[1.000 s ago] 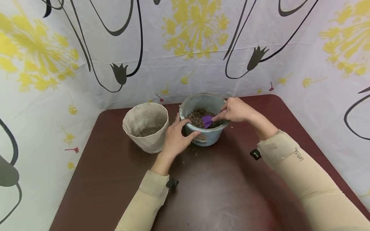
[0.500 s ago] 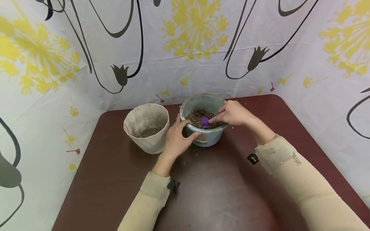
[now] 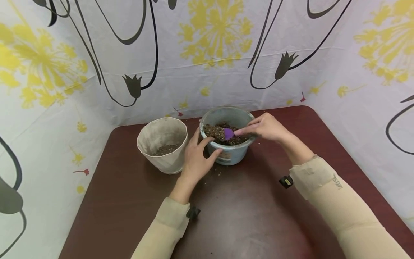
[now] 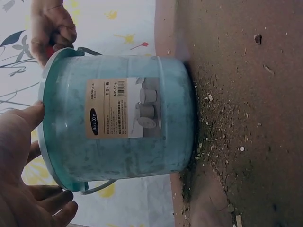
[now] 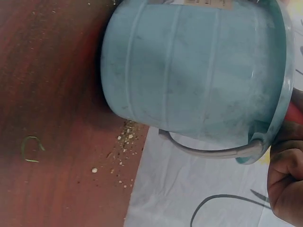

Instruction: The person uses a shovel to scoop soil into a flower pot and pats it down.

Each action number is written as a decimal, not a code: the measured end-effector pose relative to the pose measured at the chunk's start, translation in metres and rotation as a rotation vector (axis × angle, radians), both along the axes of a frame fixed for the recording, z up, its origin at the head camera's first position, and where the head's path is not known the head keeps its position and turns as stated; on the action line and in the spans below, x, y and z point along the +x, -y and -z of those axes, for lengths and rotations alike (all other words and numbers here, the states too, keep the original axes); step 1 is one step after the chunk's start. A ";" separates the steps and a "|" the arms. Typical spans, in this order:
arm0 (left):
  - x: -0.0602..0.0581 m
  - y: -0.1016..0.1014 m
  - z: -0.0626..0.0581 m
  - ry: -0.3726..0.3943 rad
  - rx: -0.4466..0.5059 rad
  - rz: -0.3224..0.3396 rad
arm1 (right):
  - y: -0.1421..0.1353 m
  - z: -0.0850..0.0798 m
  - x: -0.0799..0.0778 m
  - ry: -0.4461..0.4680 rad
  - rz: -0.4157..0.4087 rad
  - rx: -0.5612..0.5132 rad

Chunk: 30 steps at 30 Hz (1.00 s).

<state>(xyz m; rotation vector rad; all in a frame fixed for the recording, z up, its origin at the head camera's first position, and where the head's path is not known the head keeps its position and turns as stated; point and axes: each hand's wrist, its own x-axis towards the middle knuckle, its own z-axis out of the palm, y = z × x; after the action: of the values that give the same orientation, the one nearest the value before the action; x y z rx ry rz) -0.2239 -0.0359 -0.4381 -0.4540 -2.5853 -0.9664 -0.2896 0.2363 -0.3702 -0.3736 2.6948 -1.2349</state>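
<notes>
While the left hand (image 3: 196, 158), fingers spread, is gripping the bucket (image 3: 238, 155) at mid-frame, the right hand (image 3: 271, 127), clenching the trowel (image 3: 228, 133), is apparently scooping soil (image 3: 215, 131); lifting is likely calling for a level blade.

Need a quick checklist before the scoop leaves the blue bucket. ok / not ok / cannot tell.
1. Right hand grips purple scoop: ok.
2. Scoop loaded: ok, soil heaped at its blade.
3. Blade tip clear of the rest: cannot tell, covered.
4. Left hand on blue bucket: ok, at the rim.
5. White pot has room: ok, soil only low inside.
6. Table clean: not ok, crumbs beside bucket.
</notes>
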 end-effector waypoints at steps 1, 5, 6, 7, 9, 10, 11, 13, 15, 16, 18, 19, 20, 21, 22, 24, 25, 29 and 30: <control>0.000 0.000 0.000 -0.002 0.001 0.002 | -0.002 0.001 0.000 -0.002 -0.005 -0.019; 0.002 0.002 0.001 -0.005 0.000 0.005 | -0.009 0.007 0.003 -0.049 -0.055 -0.072; 0.002 0.002 0.001 -0.009 -0.002 0.006 | -0.011 0.008 0.004 -0.050 -0.054 -0.089; 0.002 0.003 0.002 -0.013 -0.005 0.007 | -0.012 0.009 0.005 -0.046 -0.054 -0.106; 0.002 0.003 0.002 -0.019 -0.014 0.005 | -0.014 0.011 0.009 -0.019 -0.034 -0.152; 0.002 0.004 0.003 -0.025 -0.021 0.005 | -0.014 0.012 0.011 0.004 -0.015 -0.180; 0.001 0.004 0.003 -0.031 -0.030 0.004 | -0.015 0.012 0.013 0.017 -0.003 -0.203; 0.001 0.004 0.003 -0.043 -0.045 0.003 | -0.017 0.014 0.017 0.019 0.023 -0.231; 0.001 0.004 0.003 -0.055 -0.058 0.003 | -0.019 0.014 0.021 0.008 0.056 -0.247; 0.001 0.004 0.004 -0.061 -0.062 0.002 | -0.020 0.014 0.023 0.000 0.073 -0.248; 0.001 0.003 0.003 -0.066 -0.065 -0.001 | -0.022 0.015 0.025 -0.018 0.109 -0.233; 0.001 0.003 0.002 -0.068 -0.063 -0.003 | -0.022 0.015 0.026 -0.020 0.123 -0.229; 0.001 0.003 0.002 -0.070 -0.064 -0.005 | -0.023 0.015 0.027 -0.024 0.137 -0.223; 0.001 0.003 0.002 -0.072 -0.064 -0.007 | -0.023 0.015 0.028 -0.027 0.146 -0.217; 0.001 0.002 0.001 -0.073 -0.063 -0.007 | -0.023 0.015 0.028 -0.032 0.153 -0.210; 0.001 0.002 0.001 -0.074 -0.063 -0.006 | -0.023 0.015 0.029 -0.039 0.164 -0.201; 0.001 0.001 0.000 -0.072 -0.064 -0.005 | -0.024 0.015 0.030 -0.044 0.166 -0.200; 0.002 0.001 -0.004 -0.044 -0.072 0.010 | -0.024 0.016 0.031 -0.061 0.166 -0.195; 0.002 0.001 -0.006 -0.034 -0.080 0.017 | -0.025 0.017 0.031 -0.067 0.167 -0.192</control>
<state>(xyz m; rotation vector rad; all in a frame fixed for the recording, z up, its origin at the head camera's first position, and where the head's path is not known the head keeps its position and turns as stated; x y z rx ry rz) -0.2219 -0.0373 -0.4322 -0.5095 -2.6003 -0.8560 -0.2587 0.2609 -0.3870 -0.2196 2.7172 -1.5617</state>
